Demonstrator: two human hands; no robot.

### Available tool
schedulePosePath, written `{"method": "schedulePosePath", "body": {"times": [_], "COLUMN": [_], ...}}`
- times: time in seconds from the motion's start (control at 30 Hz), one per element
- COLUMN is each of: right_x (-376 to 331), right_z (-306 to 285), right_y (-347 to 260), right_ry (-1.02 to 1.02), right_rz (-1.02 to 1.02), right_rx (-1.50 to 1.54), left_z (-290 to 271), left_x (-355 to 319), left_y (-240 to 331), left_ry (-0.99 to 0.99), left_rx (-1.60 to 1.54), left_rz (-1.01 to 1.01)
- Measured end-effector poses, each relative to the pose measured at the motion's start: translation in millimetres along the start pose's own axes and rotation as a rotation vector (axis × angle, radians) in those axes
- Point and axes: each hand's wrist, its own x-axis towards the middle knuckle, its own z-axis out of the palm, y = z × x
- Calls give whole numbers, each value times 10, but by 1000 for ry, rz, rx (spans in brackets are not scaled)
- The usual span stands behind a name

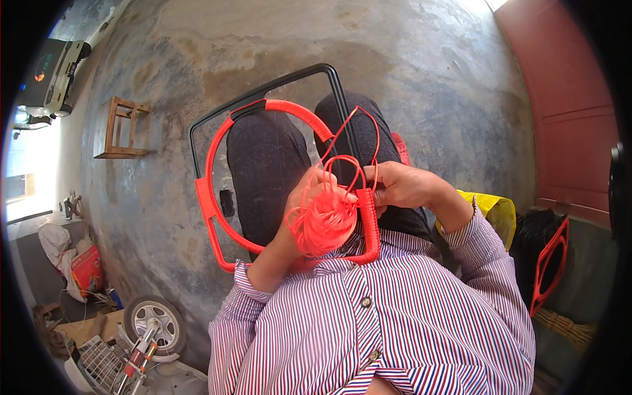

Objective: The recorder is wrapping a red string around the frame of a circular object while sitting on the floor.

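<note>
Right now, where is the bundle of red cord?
In the head view the bundle of red cord is near the middle, in the left hand, on the lap against the red-wrapped frame, just left of the right hand.

Frame (pixel 263 158) on lap — stool (pixel 122 128) left (wheel (pixel 155 322) nearer).

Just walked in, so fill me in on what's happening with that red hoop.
A seated person in a striped shirt has a black metal frame across their knees, with a ring on it mostly wrapped in red cord. The left hand holds a bundle of cord. The right hand pinches the cord at the ring's right side, where loose loops stand up. A stretch of the ring near the top left remains bare and black.
</note>
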Motion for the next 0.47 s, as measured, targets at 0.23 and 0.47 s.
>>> {"method": "schedulePosePath", "body": {"times": [0.23,0.47], "right_x": [-81,-551], "right_z": [-79,-593], "right_y": [-37,12], "right_ry": [347,623], "right_rz": [-229,-429], "right_rx": [-563,35], "left_z": [279,166], "left_x": [0,40], "left_y": [51,108], "left_ry": [118,169], "left_rx": [385,385], "left_rz": [169,1]}}
